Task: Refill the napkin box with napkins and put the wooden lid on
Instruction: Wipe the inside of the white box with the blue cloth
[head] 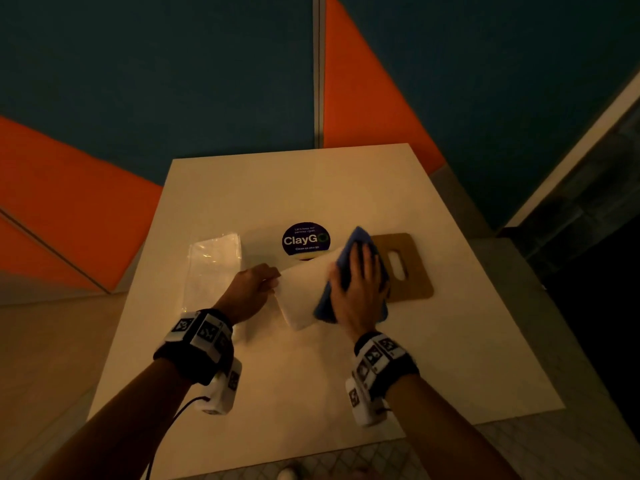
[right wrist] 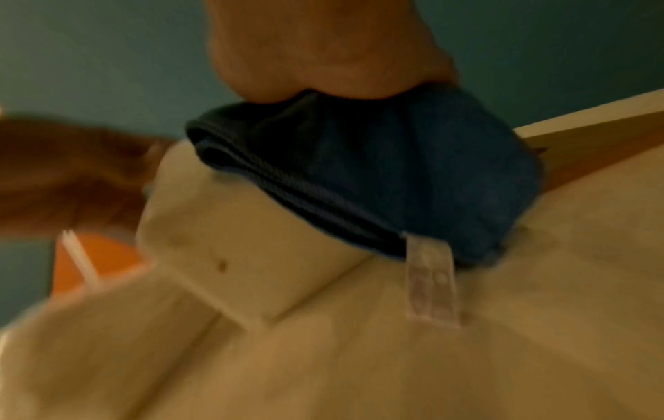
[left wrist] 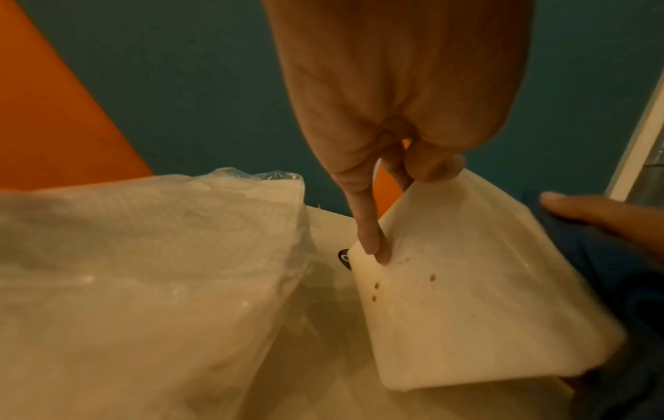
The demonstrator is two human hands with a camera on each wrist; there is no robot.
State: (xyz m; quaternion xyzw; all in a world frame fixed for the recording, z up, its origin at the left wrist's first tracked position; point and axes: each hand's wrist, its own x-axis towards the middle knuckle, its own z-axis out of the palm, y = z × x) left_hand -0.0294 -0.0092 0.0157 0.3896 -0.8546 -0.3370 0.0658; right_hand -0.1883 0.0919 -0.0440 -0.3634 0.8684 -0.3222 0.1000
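My left hand (head: 272, 277) pinches the rim of the white napkin box (head: 301, 296), holding it tilted on the table; the left wrist view shows a finger inside the rim of the box (left wrist: 467, 284). My right hand (head: 360, 271) lies flat, fingers spread, pressing a folded blue cloth (head: 356, 239) against the box's right side. In the right wrist view my palm sits on the cloth (right wrist: 413, 176), which lies over the box (right wrist: 233, 241). The wooden lid (head: 412, 268), with a slot in it, lies flat just right of the box. A plastic-wrapped napkin pack (head: 213, 268) lies to the left.
A round dark "ClayGo" sticker (head: 305, 239) is on the white table (head: 311, 375) behind the box. The table stands against a teal and orange wall (head: 173, 81). The napkin pack (left wrist: 143, 284) lies close beside my left hand.
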